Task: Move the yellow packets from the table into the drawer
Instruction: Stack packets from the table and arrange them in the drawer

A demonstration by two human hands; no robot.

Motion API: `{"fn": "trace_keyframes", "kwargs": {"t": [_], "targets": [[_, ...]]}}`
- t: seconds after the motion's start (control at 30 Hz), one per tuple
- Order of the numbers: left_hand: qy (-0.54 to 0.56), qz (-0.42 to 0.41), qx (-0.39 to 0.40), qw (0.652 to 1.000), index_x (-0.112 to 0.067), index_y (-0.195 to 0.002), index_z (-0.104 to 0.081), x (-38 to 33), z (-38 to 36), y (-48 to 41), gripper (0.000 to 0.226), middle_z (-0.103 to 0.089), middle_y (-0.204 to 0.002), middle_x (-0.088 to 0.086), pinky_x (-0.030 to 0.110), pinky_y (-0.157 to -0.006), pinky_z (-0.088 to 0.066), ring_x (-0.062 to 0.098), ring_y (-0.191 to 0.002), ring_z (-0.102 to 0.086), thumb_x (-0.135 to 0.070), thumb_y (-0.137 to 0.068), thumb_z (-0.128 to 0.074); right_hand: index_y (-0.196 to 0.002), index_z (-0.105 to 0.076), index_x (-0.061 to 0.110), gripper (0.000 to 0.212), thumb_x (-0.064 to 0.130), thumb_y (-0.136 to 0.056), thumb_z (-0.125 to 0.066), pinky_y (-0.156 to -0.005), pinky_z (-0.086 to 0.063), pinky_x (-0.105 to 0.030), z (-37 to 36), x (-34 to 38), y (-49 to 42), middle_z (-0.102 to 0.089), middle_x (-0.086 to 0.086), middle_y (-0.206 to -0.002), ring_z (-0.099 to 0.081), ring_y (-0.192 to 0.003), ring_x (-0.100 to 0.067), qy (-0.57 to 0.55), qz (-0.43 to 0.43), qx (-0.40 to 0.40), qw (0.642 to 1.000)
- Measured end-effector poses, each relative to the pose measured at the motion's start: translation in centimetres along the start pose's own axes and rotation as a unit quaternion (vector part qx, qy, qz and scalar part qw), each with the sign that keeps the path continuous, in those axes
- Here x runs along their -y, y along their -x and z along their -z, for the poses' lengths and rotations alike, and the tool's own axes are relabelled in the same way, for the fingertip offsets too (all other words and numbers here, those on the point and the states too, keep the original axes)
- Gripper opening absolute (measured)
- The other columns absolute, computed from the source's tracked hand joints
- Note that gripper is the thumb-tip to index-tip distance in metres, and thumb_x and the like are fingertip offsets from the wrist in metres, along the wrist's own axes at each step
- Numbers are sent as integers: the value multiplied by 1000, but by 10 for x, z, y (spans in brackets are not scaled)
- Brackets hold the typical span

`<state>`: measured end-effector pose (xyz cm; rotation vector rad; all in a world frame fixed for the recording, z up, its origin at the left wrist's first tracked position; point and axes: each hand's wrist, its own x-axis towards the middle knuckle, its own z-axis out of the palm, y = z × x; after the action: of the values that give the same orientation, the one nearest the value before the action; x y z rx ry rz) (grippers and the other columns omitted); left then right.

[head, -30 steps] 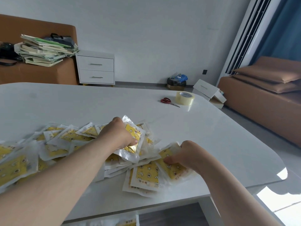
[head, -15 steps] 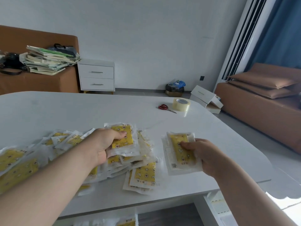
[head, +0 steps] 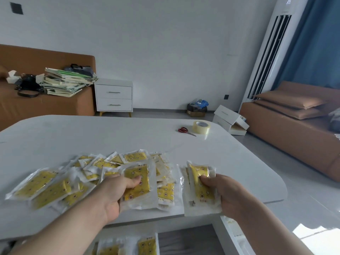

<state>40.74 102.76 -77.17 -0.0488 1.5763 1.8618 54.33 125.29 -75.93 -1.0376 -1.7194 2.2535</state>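
Note:
Several yellow packets in clear wrappers lie in a loose heap (head: 55, 183) on the near part of the white table (head: 128, 137). My left hand (head: 117, 192) grips a small stack of packets (head: 139, 183) lifted over the heap, thumb on top. My right hand (head: 222, 192) holds another stack of packets (head: 199, 188) near the table's front right edge. Below the table edge the open drawer (head: 185, 240) shows a few packets (head: 145, 246) lying inside.
Red scissors (head: 185, 131) and a roll of clear tape (head: 200, 127) lie at the table's far right. A white nightstand (head: 114, 95), a brown sofa with stacked books (head: 64, 81), white boxes (head: 230, 119) on the floor and a brown couch (head: 294, 122) stand beyond.
Both hands lifted stacks of packets off the heap and drew them toward the table's front edge. The camera tilted down, and the drawer with packets now shows below.

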Motion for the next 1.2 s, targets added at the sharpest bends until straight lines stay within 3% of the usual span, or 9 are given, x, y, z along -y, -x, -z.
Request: {"fn": "trace_keyframes", "kwargs": {"t": [0.13,0.23,0.3,0.47,0.63,0.77,0.97,1.1,1.2], "targets": [[-20,-5,10,1000,0,-98,-57,35,-4,29,23,-73,-62,6,26,-43,-54,15,-52,-70,7,-79,-68,-102,-66,-7,15,2,-91,-59,-71,-58,-49,15,-28,20,-72,-26,-95,-71,-78,-37,46,-21,-1,999],[-54,23,24,998,3,-104,-62,68,-3,41,29,-74,-83,20,39,-61,-58,31,-72,-72,9,-77,-69,-100,-67,-8,14,0,-90,-60,-68,-58,-46,29,-49,30,-72,-26,-90,-71,-73,-36,77,-49,-3,996],[-81,37,26,996,7,-102,-62,87,-1,45,26,-72,-85,26,44,-66,-57,37,-75,-70,14,-77,-67,-101,-66,-9,15,-1,-90,-61,-74,-57,-49,38,-61,30,-72,-27,-92,-71,-77,-37,93,-60,-4,994],[-136,50,-8,989,11,-97,-62,123,1,43,26,-73,-71,17,27,-53,-52,28,-63,-69,14,-73,-72,-106,-64,-7,19,-2,-88,-63,-85,-54,-58,49,-92,25,-72,-26,-100,-70,-94,-43,107,-116,14,987],[-117,98,-14,988,3,-127,-49,151,-1,25,68,-68,-109,20,44,-92,-49,35,-98,-65,-2,-67,-81,-109,-65,-2,20,-1,-88,-63,-91,-51,-60,54,-116,5,-73,-22,-102,-70,-97,-39,108,-152,29,982],[-107,114,-42,987,0,-106,-59,166,-5,8,32,-72,-93,18,40,-85,-50,31,-90,-66,5,-77,-72,-110,-64,3,20,2,-90,-62,-92,-51,-58,54,-127,-13,-74,-18,-102,-70,-97,-37,108,-173,13,979],[-137,122,-103,978,-8,-114,-58,182,-18,-28,49,-70,-99,11,46,-94,-49,30,-94,-64,-3,-70,-80,-106,-63,1,17,1,-89,-64,-86,-56,-54,48,-132,-41,-73,-18,-101,-72,-92,-34,125,-191,-43,973],[-161,98,-144,972,-7,-93,-61,190,-28,-46,24,-68,-89,10,36,-77,-53,26,-81,-64,1,-75,-76,-100,-63,2,16,4,-86,-69,-86,-56,-53,54,-148,-54,-74,-17,-98,-72,-89,-35,148,-226,-49,962],[-171,90,-153,969,-7,-91,-63,199,-34,-57,22,-70,-89,11,43,-80,-56,28,-81,-66,1,-75,-75,-104,-65,3,21,7,-84,-71,-86,-56,-52,58,-158,-67,-75,-16,-97,-73,-87,-34,153,-244,-45,957]]}}
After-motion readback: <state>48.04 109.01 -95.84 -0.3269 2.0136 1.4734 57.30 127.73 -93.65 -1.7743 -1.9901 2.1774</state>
